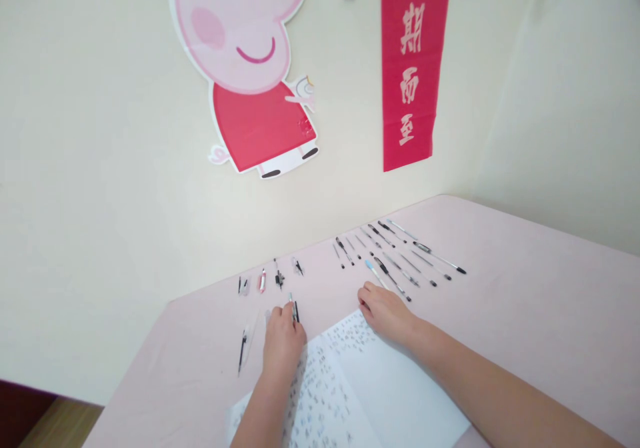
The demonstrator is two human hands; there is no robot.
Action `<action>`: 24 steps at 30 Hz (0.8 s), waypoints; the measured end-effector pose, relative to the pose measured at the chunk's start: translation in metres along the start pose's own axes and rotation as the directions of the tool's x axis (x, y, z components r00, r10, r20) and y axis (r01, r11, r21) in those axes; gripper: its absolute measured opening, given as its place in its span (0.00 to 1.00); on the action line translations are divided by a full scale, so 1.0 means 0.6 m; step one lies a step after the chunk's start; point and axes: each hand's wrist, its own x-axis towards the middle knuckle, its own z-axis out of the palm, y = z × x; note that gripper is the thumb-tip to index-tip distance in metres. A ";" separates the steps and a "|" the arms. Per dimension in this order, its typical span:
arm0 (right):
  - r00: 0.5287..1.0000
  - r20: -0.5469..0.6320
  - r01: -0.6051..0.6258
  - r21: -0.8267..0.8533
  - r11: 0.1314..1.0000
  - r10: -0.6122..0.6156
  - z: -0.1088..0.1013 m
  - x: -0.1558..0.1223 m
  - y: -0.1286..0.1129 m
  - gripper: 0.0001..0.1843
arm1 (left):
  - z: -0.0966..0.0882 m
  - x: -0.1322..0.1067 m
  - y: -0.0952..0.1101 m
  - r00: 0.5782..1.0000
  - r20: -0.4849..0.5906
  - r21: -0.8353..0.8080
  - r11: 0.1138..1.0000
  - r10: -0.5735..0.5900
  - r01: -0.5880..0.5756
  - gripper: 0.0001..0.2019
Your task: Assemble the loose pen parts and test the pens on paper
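Observation:
My left hand [283,341] rests on the left page of an open notebook [360,395]. Its fingers are closed round a small black and clear pen part [294,308]. My right hand [387,313] lies on the top edge of the right page, fingers curled, close to a light blue capped pen [375,273]; whether it holds anything is hidden. A row of several black and clear pens [400,255] lies beyond the right hand. A black pen refill [243,351] lies left of the left hand.
Several pen caps and small parts [270,278] sit in a row near the wall on the pink table [525,301]. A cartoon pig cutout [250,68] and a red banner [413,68] hang on the wall. The table's left edge drops to a wooden floor [60,425].

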 end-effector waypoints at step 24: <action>1.000 0.004 -0.005 0.012 1.000 0.005 -0.003 -0.001 0.001 0.08 | -0.005 0.007 0.000 0.980 -0.074 -0.373 0.916 -0.187 0.147 0.16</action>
